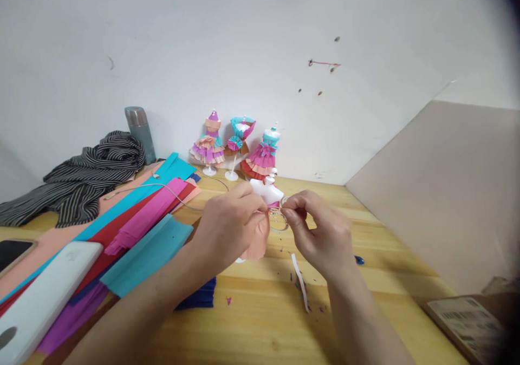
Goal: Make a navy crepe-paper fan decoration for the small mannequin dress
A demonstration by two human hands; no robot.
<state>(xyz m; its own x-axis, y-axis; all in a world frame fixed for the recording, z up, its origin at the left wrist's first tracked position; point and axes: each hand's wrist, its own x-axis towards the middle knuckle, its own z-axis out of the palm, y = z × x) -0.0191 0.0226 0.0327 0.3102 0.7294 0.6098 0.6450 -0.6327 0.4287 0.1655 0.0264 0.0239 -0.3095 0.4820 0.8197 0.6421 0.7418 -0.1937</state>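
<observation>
A small white dress-form mannequin (266,190) stands in front of me, with a peach crepe paper piece (259,241) hanging below its bust. My left hand (233,219) is closed, its thumb and fingers pressing the top of the peach paper at the form's waist. Just right of the form, my right hand (319,229) makes a pinch; whatever lies between the fingertips is too small to name. A ring-shaped roll, perhaps tape (280,228), shows partly behind the hands. Below my right hand lies a thin white strip (299,282) among paper scraps.
Three dressed mannequins (209,143) stand against the wall. At left are coloured crepe paper sheets (150,251), a white elongated device (49,300), a phone (14,254), a striped cloth (95,175) and a flask (142,132). A blue object (359,260) and a cardboard box (467,321) lie right.
</observation>
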